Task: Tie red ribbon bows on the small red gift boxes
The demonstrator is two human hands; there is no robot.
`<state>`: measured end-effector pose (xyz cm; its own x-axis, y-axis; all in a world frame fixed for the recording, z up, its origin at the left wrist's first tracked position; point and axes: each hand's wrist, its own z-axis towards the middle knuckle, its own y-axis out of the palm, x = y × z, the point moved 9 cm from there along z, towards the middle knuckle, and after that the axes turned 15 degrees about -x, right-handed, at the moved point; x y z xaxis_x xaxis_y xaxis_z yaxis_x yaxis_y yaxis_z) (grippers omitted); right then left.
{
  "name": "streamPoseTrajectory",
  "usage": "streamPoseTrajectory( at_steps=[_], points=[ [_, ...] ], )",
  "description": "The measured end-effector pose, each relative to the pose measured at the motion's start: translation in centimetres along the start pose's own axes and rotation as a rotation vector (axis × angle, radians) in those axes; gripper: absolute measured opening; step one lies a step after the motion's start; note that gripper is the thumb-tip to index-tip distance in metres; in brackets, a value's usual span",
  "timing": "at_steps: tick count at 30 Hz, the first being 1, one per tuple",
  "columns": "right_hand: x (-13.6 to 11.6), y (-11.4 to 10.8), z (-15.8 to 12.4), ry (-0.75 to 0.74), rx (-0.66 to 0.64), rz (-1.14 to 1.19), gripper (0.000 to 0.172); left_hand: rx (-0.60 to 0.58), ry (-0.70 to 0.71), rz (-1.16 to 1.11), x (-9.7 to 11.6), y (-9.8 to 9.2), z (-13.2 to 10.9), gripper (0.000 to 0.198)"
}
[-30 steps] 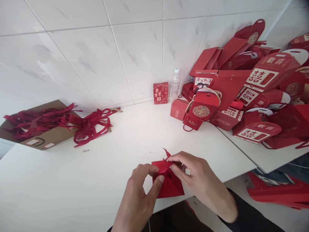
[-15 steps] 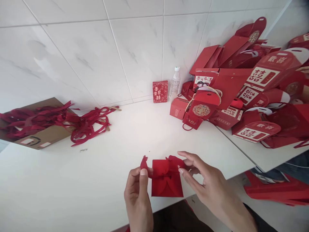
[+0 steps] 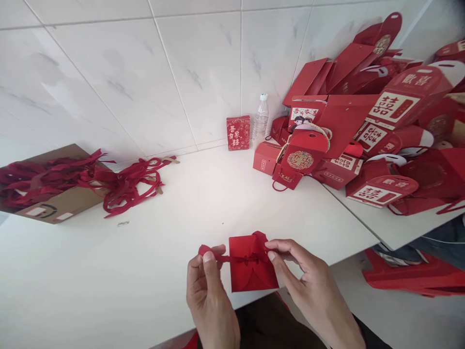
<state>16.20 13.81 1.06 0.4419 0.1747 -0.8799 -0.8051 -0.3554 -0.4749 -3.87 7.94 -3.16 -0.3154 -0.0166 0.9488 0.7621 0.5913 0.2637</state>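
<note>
A small red paper box [image 3: 250, 274] with curved flaps lies at the near edge of the white table [image 3: 152, 271]. A red ribbon [image 3: 232, 258] runs across its top in a knot. My left hand [image 3: 209, 286] pinches the ribbon's left end between thumb and fingers. My right hand [image 3: 301, 281] pinches the ribbon's other end at the box's upper right corner. Both hands are closed on the ribbon, which looks pulled taut between them.
A cardboard box [image 3: 54, 206] at the far left spills loose red ribbons [image 3: 123, 182]. A red card box [image 3: 238, 133] and a clear water bottle [image 3: 261, 118] stand against the tiled wall. Several red gift boxes [image 3: 363, 121] are piled at the right. Flat red sheets [image 3: 410, 278] lie below.
My hands have drawn apart, pulling the ribbon ends sideways so the knot tightens on the box. The box sits a little nearer the table edge; the camera view has dipped slightly.
</note>
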Motion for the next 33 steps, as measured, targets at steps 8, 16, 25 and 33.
streamPoseTrajectory(
  at_steps=[8, 16, 25, 33],
  points=[
    [-4.6, 0.5, 1.6, -0.282, -0.184, -0.204, 0.033, -0.598, 0.104, 0.667, 4.1, 5.4, 0.7, 0.025],
    [-1.0, -0.7, 2.1, -0.047, -0.175, -0.065, 0.019, -0.466, 0.004, 0.396, 2.2, 3.8, 1.7, 0.034],
    [0.4, -1.5, 0.7, 0.057, -0.085, -0.038, 0.024, -0.274, -0.015, 0.354, 0.8, 2.0, 0.7, 0.04],
    [-4.2, 1.4, 1.2, -0.255, -0.177, -0.059, 0.026, -0.478, 0.129, 0.506, 3.3, 5.2, -0.9, 0.02]
  ],
)
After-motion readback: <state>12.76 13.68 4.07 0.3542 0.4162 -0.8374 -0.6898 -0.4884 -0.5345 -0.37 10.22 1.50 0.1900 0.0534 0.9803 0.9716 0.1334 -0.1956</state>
